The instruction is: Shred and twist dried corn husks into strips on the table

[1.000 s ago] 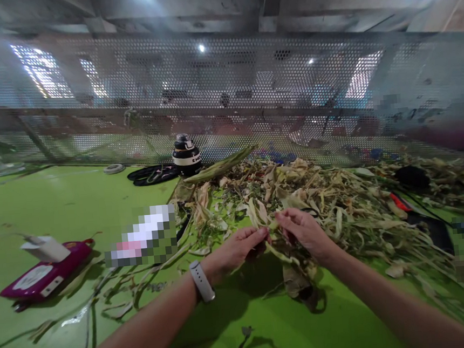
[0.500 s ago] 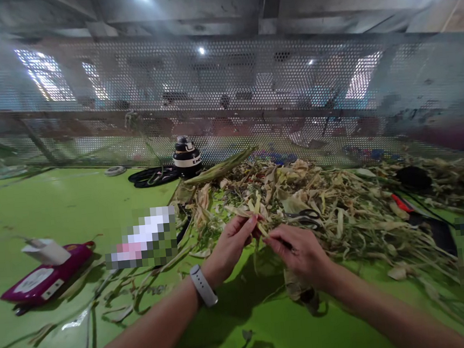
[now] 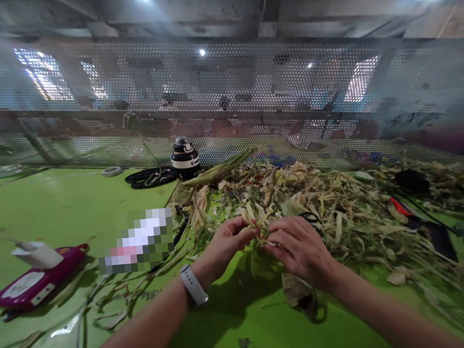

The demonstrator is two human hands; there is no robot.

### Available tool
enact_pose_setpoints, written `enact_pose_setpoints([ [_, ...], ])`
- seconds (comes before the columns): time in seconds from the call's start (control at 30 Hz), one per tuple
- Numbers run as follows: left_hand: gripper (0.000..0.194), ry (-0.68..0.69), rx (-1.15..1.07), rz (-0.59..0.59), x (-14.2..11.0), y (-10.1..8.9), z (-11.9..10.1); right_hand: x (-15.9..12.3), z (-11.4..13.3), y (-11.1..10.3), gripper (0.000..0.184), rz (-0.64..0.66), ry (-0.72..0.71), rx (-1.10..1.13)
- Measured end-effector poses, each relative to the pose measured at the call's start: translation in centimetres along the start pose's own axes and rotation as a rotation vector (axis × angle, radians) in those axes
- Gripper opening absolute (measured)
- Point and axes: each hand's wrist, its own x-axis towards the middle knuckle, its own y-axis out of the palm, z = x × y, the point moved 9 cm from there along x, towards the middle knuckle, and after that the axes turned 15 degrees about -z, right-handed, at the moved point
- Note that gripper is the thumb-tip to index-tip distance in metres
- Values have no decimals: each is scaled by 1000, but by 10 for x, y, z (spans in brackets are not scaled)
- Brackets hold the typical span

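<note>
My left hand [image 3: 228,245] pinches pale yellow-green husk strips [image 3: 250,213] between thumb and fingers. Close beside it, my right hand [image 3: 301,249] has its fingers bent around the lower ends of the same strips; its grip is partly hidden. Both hands are held just above the green tabletop [image 3: 229,326]. Black scissors [image 3: 311,218] lie just behind my right hand, mostly covered by it. Beneath that hand, a crumpled dry husk piece [image 3: 299,296] rests on the table. A pale watch [image 3: 193,285] is on my left wrist.
A heap of dried husks [image 3: 340,208] spreads across the centre and right. A black bottle [image 3: 186,159] stands behind, near a black coil [image 3: 151,176]. At left lies a purple power strip [image 3: 38,280] with a white charger [image 3: 38,255]. A perforated metal screen [image 3: 224,82] closes the back.
My right hand has moved up and left, with its fingers closing in around the strips and now covering more of the scissors. My left hand stays pinched and has shifted slightly left.
</note>
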Motion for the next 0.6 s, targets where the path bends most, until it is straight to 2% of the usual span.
enact_pose_setpoints([
  [0.1,26,-52,-27,-2,-2,-1,2,-2,0,0,13,28,-3,112],
  [0.17,28,-59,-26,49,-5,4,2,0,-3,-3,17,15,33,156],
  [0.27,41,-61,-56,172,-13,16,-1,5,-15,-9,21,-50,117,93],
  [0.33,50,-70,-84,174,-12,16,-2,6,-19,-6,14,-25,153,87],
  [0.4,56,-63,-98,78,-6,6,-3,4,-28,1,17,3,281,144],
  [0.5,50,-60,-198,-103,4,-12,-2,-10,-51,7,23,-43,610,237],
  [0.53,43,-98,-247,-118,5,-13,2,-15,-56,9,24,-61,697,262],
  [0.6,37,-202,-305,-60,2,-4,12,-23,-59,13,25,-75,788,298],
])
